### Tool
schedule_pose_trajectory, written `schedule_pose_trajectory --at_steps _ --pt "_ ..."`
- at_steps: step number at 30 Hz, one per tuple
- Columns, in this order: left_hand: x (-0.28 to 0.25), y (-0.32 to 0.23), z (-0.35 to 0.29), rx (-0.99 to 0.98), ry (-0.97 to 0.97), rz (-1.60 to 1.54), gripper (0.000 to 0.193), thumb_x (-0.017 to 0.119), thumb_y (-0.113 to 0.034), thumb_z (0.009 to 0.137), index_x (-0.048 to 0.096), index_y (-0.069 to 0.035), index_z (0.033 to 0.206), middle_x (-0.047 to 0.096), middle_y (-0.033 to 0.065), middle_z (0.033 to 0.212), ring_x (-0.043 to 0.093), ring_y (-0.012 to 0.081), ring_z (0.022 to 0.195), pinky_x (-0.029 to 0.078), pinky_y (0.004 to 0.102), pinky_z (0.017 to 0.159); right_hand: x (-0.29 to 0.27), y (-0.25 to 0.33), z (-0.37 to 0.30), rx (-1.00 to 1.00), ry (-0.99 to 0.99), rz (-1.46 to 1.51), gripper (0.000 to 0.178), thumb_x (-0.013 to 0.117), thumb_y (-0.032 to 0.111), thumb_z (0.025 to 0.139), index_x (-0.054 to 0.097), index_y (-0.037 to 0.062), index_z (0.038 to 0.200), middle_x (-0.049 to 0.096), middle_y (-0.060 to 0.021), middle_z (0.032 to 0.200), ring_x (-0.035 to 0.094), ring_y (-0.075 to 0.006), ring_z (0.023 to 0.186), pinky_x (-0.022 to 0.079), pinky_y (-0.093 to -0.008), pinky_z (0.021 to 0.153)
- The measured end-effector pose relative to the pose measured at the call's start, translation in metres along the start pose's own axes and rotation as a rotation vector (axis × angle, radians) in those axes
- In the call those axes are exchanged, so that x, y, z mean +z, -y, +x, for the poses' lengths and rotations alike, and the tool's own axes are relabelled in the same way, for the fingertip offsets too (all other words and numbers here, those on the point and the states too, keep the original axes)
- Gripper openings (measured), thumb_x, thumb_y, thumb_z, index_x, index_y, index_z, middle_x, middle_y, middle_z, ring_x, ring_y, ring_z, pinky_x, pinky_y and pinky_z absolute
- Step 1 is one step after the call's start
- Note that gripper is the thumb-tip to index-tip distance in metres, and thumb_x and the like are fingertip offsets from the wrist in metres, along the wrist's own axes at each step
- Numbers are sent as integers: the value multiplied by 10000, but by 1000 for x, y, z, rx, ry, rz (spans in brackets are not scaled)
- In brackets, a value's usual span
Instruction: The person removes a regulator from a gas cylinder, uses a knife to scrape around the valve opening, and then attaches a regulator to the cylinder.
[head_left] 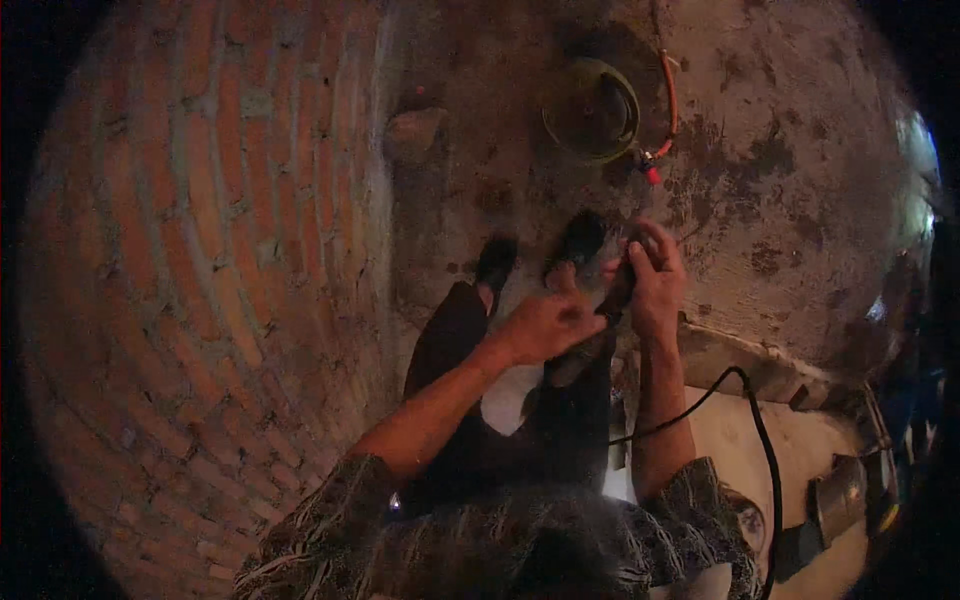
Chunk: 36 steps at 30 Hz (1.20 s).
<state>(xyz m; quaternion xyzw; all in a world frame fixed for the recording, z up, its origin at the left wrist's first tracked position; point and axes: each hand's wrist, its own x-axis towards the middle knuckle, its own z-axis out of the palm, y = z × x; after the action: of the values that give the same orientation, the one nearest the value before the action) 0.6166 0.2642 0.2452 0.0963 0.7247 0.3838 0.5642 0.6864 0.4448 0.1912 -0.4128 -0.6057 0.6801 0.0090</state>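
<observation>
My left hand [555,328] is closed, its fingertips brought together at the lower end of a dark, slim object [620,292]. The upper part of that object is pinched in my right hand [656,278], thumb against bent fingers. Dim light and the fingers hide what kind of thing it is. Both hands are in front of my body, above my dark trousers and shoes. Beyond the right hand, an orange hose [669,90] ends in a red fitting [652,174], apart from my fingers.
A round, green-rimmed tub [592,110] stands on the stained concrete floor [740,250] ahead. A brick wall [200,250] rises along my left. A black cable [768,450] loops by my right forearm, over a pale surface [720,430] beside a low ledge.
</observation>
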Motion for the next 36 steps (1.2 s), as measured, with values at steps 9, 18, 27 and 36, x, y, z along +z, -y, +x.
schedule_pose_trajectory --at_steps 9,18,27,36 --pt "-17 15 42 10 255 -289 551 514 -519 930 557 -20 701 498 24 609 471 155 605 387 369 593 -14 -3 29 288 188 244 398 570 31 829 584 26 1227 635 -105 1138 609 -228 1031 490 -355 857" --pt "-54 17 153 -94 333 -319 573 504 -590 900 585 -23 873 575 103 679 587 234 707 452 405 746 -28 -67 83 -238 159 -746 227 645 206 898 663 53 1066 593 -53 925 597 -206 795 501 -373 661" --pt "-111 71 274 193 -382 249 852 610 -452 858 269 142 1364 409 338 1279 450 435 1195 384 480 1008 -33 -39 161 -400 -248 -166 284 552 196 966 609 0 1163 641 -109 1067 628 -196 926 532 -349 809" --pt "-135 80 282 298 -255 397 485 578 -254 823 475 142 1085 528 316 1035 545 435 999 448 515 870 22 -29 210 -538 -155 -228 370 589 199 937 584 -87 1172 683 -162 943 672 -230 869 534 -382 839"
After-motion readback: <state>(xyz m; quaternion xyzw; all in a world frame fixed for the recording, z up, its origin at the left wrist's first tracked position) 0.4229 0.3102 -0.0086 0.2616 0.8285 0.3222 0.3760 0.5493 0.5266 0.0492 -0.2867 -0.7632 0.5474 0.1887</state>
